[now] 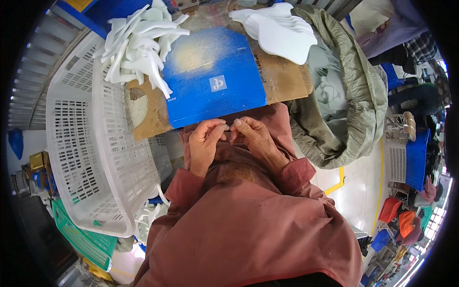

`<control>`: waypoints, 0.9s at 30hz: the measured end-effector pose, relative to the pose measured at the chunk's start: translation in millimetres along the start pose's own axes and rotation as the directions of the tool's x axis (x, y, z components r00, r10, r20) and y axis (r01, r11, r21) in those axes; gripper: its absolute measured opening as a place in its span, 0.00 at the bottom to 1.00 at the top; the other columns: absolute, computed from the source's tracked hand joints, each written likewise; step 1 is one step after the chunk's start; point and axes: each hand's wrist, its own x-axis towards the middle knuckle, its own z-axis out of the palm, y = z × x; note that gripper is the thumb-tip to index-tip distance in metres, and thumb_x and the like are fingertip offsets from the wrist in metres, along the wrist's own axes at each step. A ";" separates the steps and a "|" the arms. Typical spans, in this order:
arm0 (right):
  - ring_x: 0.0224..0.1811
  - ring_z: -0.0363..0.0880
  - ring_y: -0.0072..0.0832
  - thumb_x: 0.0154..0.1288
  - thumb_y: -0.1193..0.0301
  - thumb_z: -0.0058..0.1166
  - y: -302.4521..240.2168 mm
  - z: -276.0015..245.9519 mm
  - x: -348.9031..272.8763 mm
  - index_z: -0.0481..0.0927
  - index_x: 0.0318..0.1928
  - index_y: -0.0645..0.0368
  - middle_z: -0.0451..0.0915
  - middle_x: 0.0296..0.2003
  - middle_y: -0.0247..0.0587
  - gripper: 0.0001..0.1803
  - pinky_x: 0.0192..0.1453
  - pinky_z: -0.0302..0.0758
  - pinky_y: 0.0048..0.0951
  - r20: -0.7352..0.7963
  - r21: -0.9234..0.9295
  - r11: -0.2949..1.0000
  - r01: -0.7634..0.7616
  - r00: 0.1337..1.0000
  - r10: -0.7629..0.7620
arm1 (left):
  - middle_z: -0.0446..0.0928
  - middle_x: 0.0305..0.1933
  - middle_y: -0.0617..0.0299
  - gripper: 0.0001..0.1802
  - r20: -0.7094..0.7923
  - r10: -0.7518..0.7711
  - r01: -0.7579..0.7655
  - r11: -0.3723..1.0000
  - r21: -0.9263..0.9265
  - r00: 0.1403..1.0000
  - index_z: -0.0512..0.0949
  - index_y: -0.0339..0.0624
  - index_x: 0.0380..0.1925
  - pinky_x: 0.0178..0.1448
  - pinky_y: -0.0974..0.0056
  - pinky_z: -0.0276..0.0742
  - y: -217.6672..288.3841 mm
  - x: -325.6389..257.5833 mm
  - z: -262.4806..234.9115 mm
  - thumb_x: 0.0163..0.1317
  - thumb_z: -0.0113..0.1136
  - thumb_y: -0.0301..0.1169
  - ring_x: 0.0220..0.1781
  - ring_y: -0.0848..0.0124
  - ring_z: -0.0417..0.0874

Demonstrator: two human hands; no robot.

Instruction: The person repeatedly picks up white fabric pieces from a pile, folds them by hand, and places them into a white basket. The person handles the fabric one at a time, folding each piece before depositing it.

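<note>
My left hand [205, 145] and my right hand [257, 142] are close together just off the table's near edge, over my lap. Each has its thumb and fingers pinched, the fingertips almost meeting. Anything between those fingers is too small or too hidden to name. In front of them lies a blue board [210, 62] with a pale dusty patch, on top of brown cardboard [287, 79]. A loose pile of thin white curved pieces [138, 45] rests at its left. On its right, flat white shaped pieces [282, 33] are stacked overlapping.
A white perforated plastic basket [76, 143] stands at the left, with a green crate [86, 234] below it. Right of the table, an open grey-green sack [354, 105] holds many pale pieces [327, 81]. Other people and a blue bin [417, 160] are farther right.
</note>
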 end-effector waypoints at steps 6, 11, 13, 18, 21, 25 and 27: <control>0.38 0.82 0.23 0.79 0.63 0.58 -1.3 5.4 1.1 0.83 0.46 0.60 0.84 0.35 0.34 0.12 0.46 0.80 0.26 -0.033 -0.021 1.000 -0.002 0.999 0.001 | 0.86 0.46 0.61 0.10 0.025 -0.055 0.056 0.998 -0.031 0.998 0.83 0.36 0.51 0.49 0.71 0.83 7.2 -0.2 2.3 0.73 0.64 0.24 0.42 0.77 0.85; 0.39 0.82 0.25 0.81 0.66 0.53 -8.5 10.2 -0.9 0.82 0.51 0.61 0.83 0.36 0.36 0.11 0.48 0.80 0.28 -0.101 -0.264 0.963 -0.057 0.994 0.031 | 0.87 0.47 0.60 0.11 -0.006 -0.099 0.099 0.995 -0.003 0.995 0.85 0.37 0.52 0.49 0.69 0.85 6.2 1.7 -8.1 0.72 0.64 0.24 0.43 0.75 0.87; 0.39 0.81 0.26 0.81 0.66 0.51 -11.4 13.1 -2.9 0.82 0.52 0.62 0.83 0.36 0.37 0.12 0.47 0.80 0.30 -0.087 -0.283 0.958 -0.053 0.996 0.030 | 0.88 0.42 0.59 0.10 -0.037 -0.082 0.084 0.996 0.043 0.996 0.85 0.36 0.50 0.48 0.68 0.85 10.4 -1.5 -26.3 0.73 0.64 0.26 0.41 0.74 0.88; 0.38 0.83 0.28 0.82 0.64 0.51 0.6 7.6 7.5 0.82 0.52 0.62 0.84 0.36 0.37 0.14 0.45 0.82 0.32 -0.032 -0.191 0.978 -0.080 0.997 0.076 | 0.87 0.37 0.59 0.08 -0.266 -0.196 0.181 0.980 -0.082 0.944 0.84 0.34 0.43 0.43 0.69 0.84 12.5 -26.3 -90.5 0.74 0.63 0.29 0.36 0.74 0.87; 0.37 0.84 0.29 0.82 0.63 0.52 14.9 -3.2 17.3 0.83 0.52 0.60 0.85 0.36 0.38 0.14 0.45 0.83 0.33 0.023 -0.190 0.975 -0.111 0.993 0.117 | 0.86 0.36 0.60 0.08 -0.407 -0.293 0.221 0.951 -0.214 0.866 0.83 0.36 0.44 0.41 0.69 0.84 -15.1 -49.5 -135.2 0.73 0.64 0.30 0.34 0.74 0.87; 0.38 0.85 0.29 0.82 0.64 0.52 32.1 -5.4 26.7 0.84 0.51 0.60 0.86 0.37 0.39 0.13 0.44 0.84 0.33 0.083 -0.250 0.952 -0.177 0.976 0.204 | 0.86 0.45 0.53 0.14 -0.547 -0.364 0.170 0.912 -0.372 0.754 0.80 0.35 0.52 0.49 0.62 0.85 -101.0 -79.0 -192.6 0.72 0.65 0.31 0.44 0.65 0.88; 0.38 0.85 0.29 0.82 0.64 0.53 35.6 0.3 28.8 0.83 0.52 0.61 0.85 0.37 0.39 0.13 0.44 0.85 0.34 0.081 -0.301 0.929 -0.216 0.965 0.251 | 0.83 0.51 0.48 0.19 -0.721 -0.146 0.199 0.980 -0.012 0.677 0.78 0.35 0.57 0.58 0.57 0.83 -152.5 -87.8 -209.2 0.70 0.66 0.32 0.53 0.56 0.86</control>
